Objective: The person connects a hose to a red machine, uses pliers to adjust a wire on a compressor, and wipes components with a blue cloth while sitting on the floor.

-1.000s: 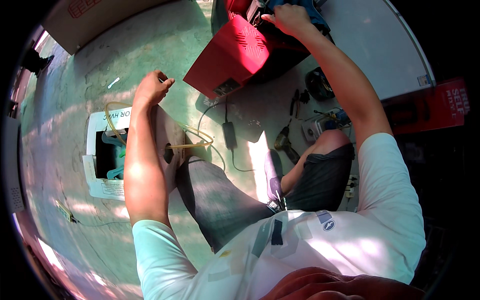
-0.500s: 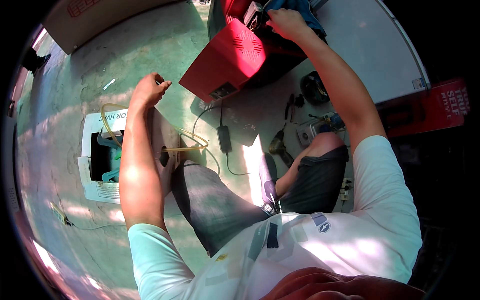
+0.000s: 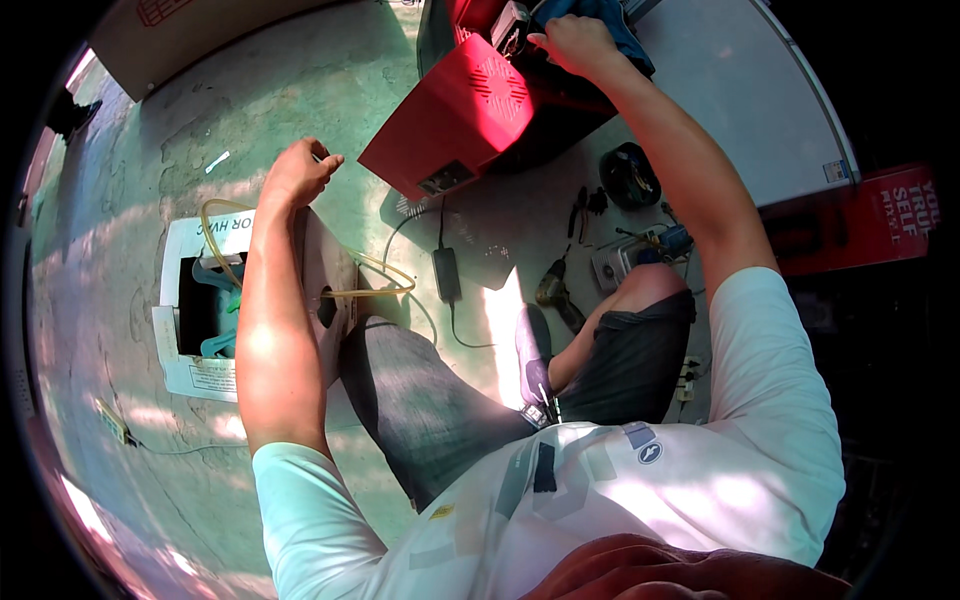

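Note:
My left hand [image 3: 305, 172] is raised over a white cardboard box [image 3: 180, 340] with a yellow hose [image 3: 385, 287], fingers curled round something small I cannot make out. It is just left of a red metal machine [image 3: 430, 120] with a vented panel. My right hand [image 3: 575, 45] is at the machine's top right, fingers bent against a small metal-and-black part [image 3: 510, 32] and blue fabric [image 3: 625, 25]; what exactly it grips is hidden.
A power adapter [image 3: 446, 273], drill [image 3: 553, 292], pliers [image 3: 578, 210] and black coil [image 3: 630, 175] lie on the floor [image 3: 120, 250]. A white panel [image 3: 750, 100] and red box [image 3: 860, 220] are right. A person's shoe [image 3: 82, 118] shows far left.
Both hands stay near the same places with small shifts; my left hand has lifted slightly over the last half second. The whole scene has shifted a little left in view since a second ago.

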Tool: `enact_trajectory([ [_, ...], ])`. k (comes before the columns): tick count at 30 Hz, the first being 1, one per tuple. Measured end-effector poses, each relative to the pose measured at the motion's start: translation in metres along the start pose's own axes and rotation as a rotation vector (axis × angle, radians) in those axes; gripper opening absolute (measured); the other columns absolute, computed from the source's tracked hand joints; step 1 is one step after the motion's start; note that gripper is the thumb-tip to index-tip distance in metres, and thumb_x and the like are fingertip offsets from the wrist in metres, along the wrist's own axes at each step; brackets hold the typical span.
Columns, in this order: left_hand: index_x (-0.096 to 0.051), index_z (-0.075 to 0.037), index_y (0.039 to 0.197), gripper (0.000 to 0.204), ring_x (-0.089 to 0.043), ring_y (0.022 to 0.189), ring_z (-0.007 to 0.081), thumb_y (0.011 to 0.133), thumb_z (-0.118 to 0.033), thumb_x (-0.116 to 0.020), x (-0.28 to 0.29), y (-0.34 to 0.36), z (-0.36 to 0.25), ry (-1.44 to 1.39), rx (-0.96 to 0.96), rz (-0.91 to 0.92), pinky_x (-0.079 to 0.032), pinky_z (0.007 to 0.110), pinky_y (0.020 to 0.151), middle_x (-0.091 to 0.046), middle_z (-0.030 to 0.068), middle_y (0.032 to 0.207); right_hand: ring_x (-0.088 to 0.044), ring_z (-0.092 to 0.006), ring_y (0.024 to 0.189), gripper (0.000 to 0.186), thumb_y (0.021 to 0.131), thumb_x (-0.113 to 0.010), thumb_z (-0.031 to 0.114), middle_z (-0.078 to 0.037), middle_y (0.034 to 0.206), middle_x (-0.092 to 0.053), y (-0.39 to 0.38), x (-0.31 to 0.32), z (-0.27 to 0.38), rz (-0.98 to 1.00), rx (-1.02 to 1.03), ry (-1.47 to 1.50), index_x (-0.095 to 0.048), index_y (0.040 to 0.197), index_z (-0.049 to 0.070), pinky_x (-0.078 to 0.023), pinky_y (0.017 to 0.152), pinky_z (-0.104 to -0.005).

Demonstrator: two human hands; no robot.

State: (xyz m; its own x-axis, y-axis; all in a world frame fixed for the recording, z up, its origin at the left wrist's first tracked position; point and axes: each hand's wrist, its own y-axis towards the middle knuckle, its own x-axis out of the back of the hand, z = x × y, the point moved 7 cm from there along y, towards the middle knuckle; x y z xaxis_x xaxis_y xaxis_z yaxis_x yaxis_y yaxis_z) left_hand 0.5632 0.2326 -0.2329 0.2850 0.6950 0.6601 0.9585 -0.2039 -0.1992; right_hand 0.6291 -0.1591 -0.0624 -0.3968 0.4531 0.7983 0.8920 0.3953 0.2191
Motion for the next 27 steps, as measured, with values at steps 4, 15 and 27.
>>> enact_trajectory([
  [4, -0.067, 0.002, 0.099, 0.037, -0.066, 0.067, 0.0197, 0.09, -0.034, -0.072, -0.001, 0.001, 0.002, -0.012, 0.005, 0.001, -0.053, 0.036, 0.068, -0.07, 0.0106, 0.077, -0.071, -0.0324, 0.076, 0.038, 0.096, -0.059, 0.044, -0.013, 0.081, -0.07, 0.0, 0.001, 0.001, -0.098, 0.147, -0.01, -0.066, 0.087, 0.008, -0.057, 0.064, -0.0446],
  [15, -0.067, 0.002, 0.1, 0.037, -0.066, 0.067, 0.0197, 0.09, -0.034, -0.072, 0.0, -0.002, 0.0, 0.007, 0.009, -0.012, -0.053, 0.035, 0.068, -0.07, 0.0103, 0.077, -0.07, -0.0294, 0.078, 0.037, 0.094, -0.06, 0.042, -0.011, 0.082, -0.071, -0.006, 0.02, 0.014, -0.152, 0.091, -0.05, -0.071, 0.086, 0.008, -0.054, 0.068, -0.0426],
  [27, -0.068, 0.003, 0.098, 0.036, -0.067, 0.068, 0.02, 0.09, -0.032, -0.073, 0.0, 0.002, 0.002, -0.006, -0.007, 0.0, -0.053, 0.036, 0.067, -0.071, 0.0111, 0.077, -0.072, -0.0267, 0.077, 0.035, 0.097, -0.057, 0.038, -0.01, 0.08, -0.072, -0.004, 0.024, 0.017, -0.021, 0.08, -0.057, -0.072, 0.084, 0.008, -0.055, 0.065, -0.0413],
])
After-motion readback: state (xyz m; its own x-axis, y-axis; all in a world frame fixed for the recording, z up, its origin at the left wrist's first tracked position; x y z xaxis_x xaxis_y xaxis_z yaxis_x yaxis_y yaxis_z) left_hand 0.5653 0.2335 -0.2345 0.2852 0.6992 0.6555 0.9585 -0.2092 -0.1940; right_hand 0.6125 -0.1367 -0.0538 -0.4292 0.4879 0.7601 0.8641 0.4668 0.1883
